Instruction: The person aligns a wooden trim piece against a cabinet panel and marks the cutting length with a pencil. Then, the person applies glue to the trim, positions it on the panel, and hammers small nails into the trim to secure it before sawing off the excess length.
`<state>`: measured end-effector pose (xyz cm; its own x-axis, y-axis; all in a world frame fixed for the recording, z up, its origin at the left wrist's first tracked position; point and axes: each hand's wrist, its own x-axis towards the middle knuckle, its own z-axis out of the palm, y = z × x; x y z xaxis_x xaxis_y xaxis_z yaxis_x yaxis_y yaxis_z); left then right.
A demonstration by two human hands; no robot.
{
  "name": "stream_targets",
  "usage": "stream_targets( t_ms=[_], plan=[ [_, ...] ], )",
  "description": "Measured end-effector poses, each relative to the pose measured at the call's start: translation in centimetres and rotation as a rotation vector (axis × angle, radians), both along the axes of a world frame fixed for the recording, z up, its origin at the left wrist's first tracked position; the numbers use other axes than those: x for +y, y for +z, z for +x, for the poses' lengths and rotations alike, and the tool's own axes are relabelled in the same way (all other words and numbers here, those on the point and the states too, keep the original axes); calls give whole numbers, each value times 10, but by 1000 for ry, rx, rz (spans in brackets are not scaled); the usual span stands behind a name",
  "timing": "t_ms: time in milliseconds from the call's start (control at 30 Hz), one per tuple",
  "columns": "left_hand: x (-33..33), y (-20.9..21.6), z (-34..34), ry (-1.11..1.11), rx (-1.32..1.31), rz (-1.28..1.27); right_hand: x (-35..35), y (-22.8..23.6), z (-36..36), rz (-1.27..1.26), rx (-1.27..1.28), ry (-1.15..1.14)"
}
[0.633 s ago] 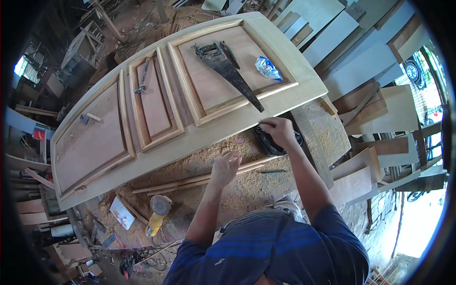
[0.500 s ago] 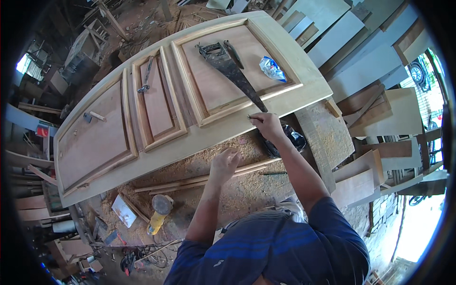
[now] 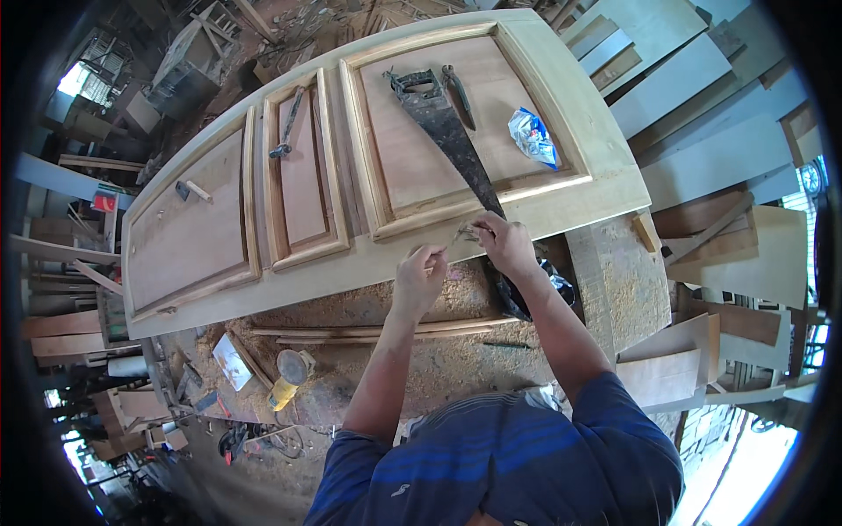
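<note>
Fingers of right hand [image 3: 509,249] pinched on thin, small pieces [image 3: 462,232], too tiny to identify, above the near edge of the door [image 3: 572,105]. Left hand [image 3: 419,279] just beside, fingers narrow; can't tell if they hold anything. Door is pale wood, three-panel; saw [image 3: 452,138], hammer [image 3: 281,151] and crumpled packet [image 3: 532,138] on it. Counter [image 3: 421,373] below: sawdust [image 3: 627,259], long wood strips [image 3: 368,333], black plastic bag [image 3: 507,294]. Workshop: boards [image 3: 671,88] stacked at right, scrap-littered floor [image 3: 298,31] beyond.
</note>
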<state>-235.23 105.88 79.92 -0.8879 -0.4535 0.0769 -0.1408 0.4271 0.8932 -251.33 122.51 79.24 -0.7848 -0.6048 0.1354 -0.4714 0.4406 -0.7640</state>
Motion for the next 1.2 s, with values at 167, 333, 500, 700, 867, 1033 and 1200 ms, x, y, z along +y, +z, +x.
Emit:
stream_targets(
  t_ms=[167, 333, 500, 700, 867, 1033, 1200],
  plan=[
    [10, -17, -47, 71, 100, -200, 0, 7, -14, -92, -227, 161],
    [11, -34, -66, 63, 107, -202, -1, 11, -42, -30, -81, 259],
    [12, -39, -63, 161, 88, -58, -39, 27, -144, -17, 95, -23],
    [4, -62, -63, 246, 76, 33, -151, 3, -244, 435, 133, -93],
    [-3, -54, -52, 301, 98, 52, -189, 9, -277, 482, -163, -184],
    [2, -56, -60, 329, 176, 73, -137, -5, -322, 369, -148, -390],
    [3, -55, -60, 232, 134, 188, -35, 74, -231, -234, 76, -623]
  ],
)
